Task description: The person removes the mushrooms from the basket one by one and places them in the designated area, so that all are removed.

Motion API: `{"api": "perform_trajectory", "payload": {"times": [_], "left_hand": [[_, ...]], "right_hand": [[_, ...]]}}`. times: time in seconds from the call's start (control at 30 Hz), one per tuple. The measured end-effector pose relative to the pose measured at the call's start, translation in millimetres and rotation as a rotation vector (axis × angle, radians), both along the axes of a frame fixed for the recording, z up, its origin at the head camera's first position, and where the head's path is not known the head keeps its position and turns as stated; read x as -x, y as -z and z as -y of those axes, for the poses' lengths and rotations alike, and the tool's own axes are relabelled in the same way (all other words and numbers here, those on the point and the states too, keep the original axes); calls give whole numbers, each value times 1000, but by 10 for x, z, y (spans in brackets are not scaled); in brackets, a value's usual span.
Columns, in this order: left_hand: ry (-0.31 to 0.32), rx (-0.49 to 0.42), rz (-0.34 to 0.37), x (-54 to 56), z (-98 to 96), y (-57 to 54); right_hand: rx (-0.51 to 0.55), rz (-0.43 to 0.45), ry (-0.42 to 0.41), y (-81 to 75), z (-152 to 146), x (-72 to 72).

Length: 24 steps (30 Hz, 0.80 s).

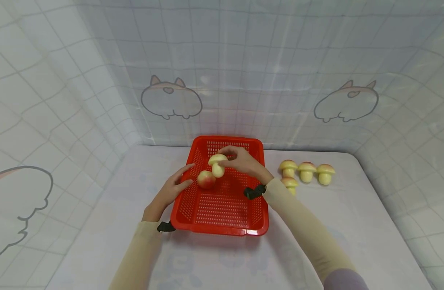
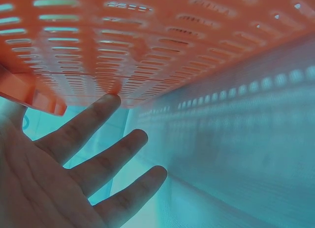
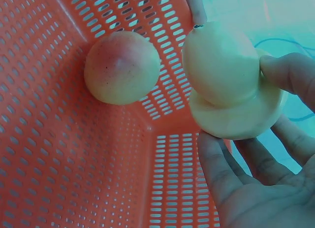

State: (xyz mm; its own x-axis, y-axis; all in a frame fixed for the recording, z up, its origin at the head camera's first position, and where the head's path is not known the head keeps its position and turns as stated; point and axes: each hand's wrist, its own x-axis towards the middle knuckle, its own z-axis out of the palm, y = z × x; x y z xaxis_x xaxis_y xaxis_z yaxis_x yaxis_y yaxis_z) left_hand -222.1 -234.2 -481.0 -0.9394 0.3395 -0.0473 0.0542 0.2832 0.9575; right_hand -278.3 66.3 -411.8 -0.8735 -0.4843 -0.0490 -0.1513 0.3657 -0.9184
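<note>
From here, the right grip (image 1: 240, 160) pinches a pale mushroom (image 1: 218, 170) mid-frame, over the red basket (image 1: 219, 229); the left grip (image 1: 171, 190), fingers extended, is at its left side. Best pinch gently, keeping the stem off the round fruit (image 1: 205, 181).

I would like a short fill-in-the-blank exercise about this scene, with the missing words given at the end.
1. The person's right hand holds a mushroom-shaped object over the basket, whose colour in the head view is ____.
2. To the right of the basket, the table bears ____ more mushroom-shaped objects.
3. In the head view, a round object inside the basket is nearer its ____ long side.

Missing words: red; four; left.
</note>
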Motion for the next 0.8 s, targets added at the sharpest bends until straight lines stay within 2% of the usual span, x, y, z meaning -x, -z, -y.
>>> {"api": "perform_trajectory", "payload": {"times": [0.37,0.57,0.8], "left_hand": [[1,-7,-5,7,1,21],[0,-6,-11,16,-21,22],[6,14,-24,40,-46,31]], "right_hand": [[8,-43,22,-67,-82,-96],[56,-34,19,-137,-269,-201],[57,-38,64,-167,-542,-255]]}}
